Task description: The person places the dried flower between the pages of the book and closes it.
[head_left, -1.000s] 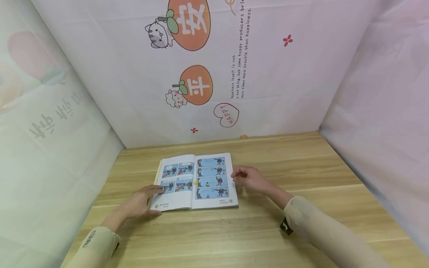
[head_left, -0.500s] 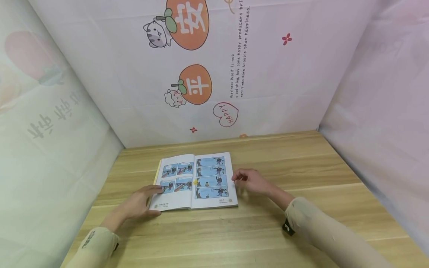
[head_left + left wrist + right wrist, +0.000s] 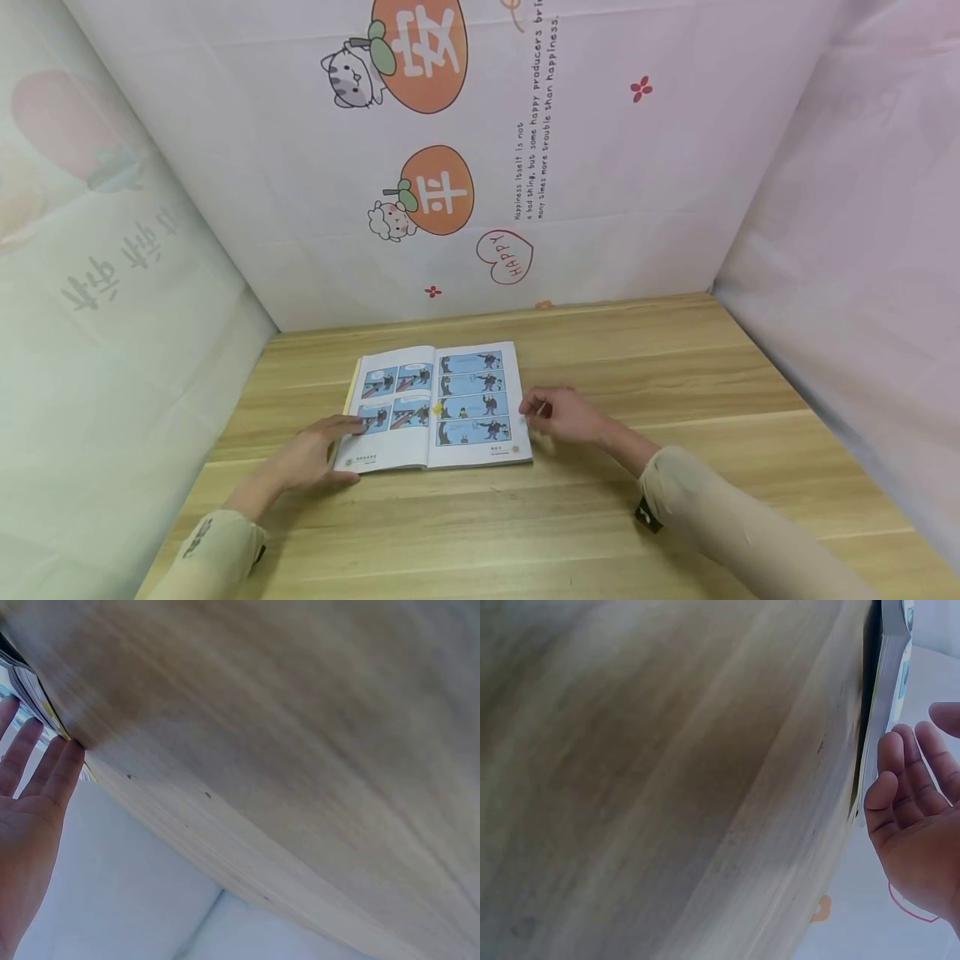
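Observation:
An open comic book (image 3: 405, 450) lies on the wooden table, with blue picture panels on both pages. My left hand (image 3: 303, 457) rests on its left page, fingers extended over the lower panels and thumb by the bottom edge. In the left wrist view the fingers (image 3: 56, 769) reach along the book's side. My right hand (image 3: 566, 414) is at the right page's outer edge, fingers loosely bent. From the right wrist, the thumb stands apart from the fingers (image 3: 915, 776), close to the page block (image 3: 885, 697); whether they touch paper is hard to tell.
Wood-grain tabletop (image 3: 645, 367) surrounds the book. A white printed cloth (image 3: 600, 208) hangs behind the table, with more white cloth along the left and right sides. A small yellow spot (image 3: 438, 408) shows near the book's fold.
My right hand has slid slightly toward me along the right page's edge. My left hand and the book stay where they were.

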A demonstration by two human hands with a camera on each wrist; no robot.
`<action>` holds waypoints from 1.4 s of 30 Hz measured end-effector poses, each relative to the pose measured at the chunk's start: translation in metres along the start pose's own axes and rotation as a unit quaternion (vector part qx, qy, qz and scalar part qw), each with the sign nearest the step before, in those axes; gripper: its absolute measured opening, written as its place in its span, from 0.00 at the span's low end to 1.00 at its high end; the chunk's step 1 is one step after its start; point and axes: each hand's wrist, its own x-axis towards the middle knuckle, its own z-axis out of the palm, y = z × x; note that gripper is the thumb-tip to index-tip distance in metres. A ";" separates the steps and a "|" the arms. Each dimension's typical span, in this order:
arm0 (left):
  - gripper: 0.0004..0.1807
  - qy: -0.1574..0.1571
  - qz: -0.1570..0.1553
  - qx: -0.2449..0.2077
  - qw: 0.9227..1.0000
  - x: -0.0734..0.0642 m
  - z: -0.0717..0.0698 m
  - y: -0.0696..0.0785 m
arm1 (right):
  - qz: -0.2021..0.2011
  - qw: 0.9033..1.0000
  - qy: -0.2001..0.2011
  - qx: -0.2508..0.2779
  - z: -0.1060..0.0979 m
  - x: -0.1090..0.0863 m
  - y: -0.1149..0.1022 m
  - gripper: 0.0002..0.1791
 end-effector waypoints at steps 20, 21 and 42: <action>0.45 0.006 -0.004 -0.004 1.000 -0.003 0.002 -0.001 | -0.008 0.993 0.012 -0.119 0.012 -0.010 -0.005 0.14; 0.45 0.007 -0.004 -0.003 1.000 -0.003 0.002 -0.001 | -0.008 0.992 0.013 -0.123 0.012 -0.010 -0.005 0.14; 0.45 0.002 -0.014 -0.006 1.000 -0.002 -0.001 -0.001 | 0.031 0.986 0.017 -0.160 0.016 -0.009 -0.005 0.26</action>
